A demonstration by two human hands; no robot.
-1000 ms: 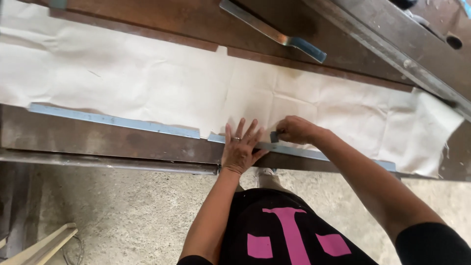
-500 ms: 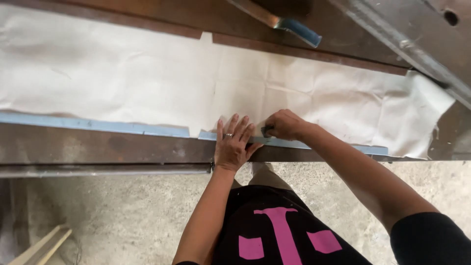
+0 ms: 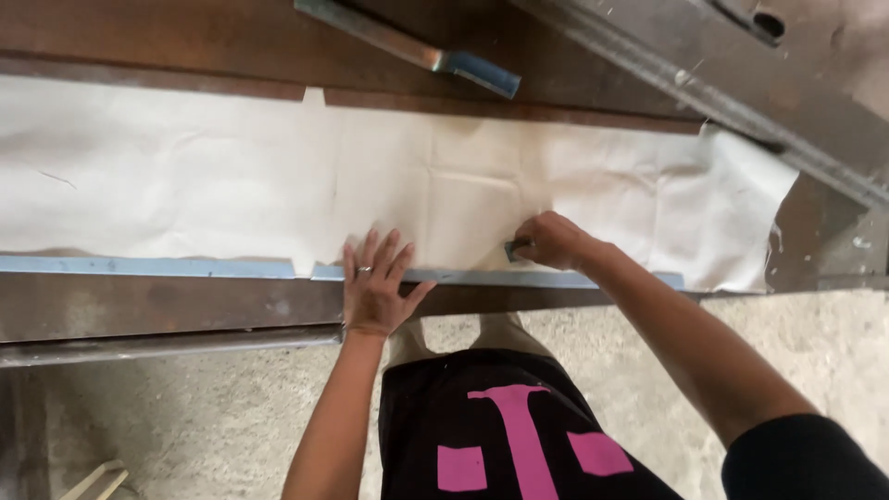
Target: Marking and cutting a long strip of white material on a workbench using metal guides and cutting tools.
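Observation:
A long white sheet [image 3: 231, 185] of paper or cloth lies flat along a dark wooden workbench [image 3: 167, 306]. A thin blue straightedge [image 3: 148, 268] runs along the sheet's near edge. My left hand [image 3: 375, 282], with a ring on one finger, lies flat with fingers spread, pressing on the straightedge and the sheet. My right hand [image 3: 551, 241] is closed around a small dark tool [image 3: 512, 249], whose tip meets the sheet just above the straightedge. What kind of tool it is stays hidden by my fingers.
A long tool with a blue handle [image 3: 477, 72] lies on the bench beyond the sheet. A grey metal beam [image 3: 732, 97] slants across the top right. Below the bench is a concrete floor [image 3: 167, 417], with light wooden sticks [image 3: 93, 480] at the bottom left.
The view has shifted, so the bench now appears lower and further right. My left hand stays flat on the straightedge, and my right hand has drawn the tool slightly rightwards along the edge.

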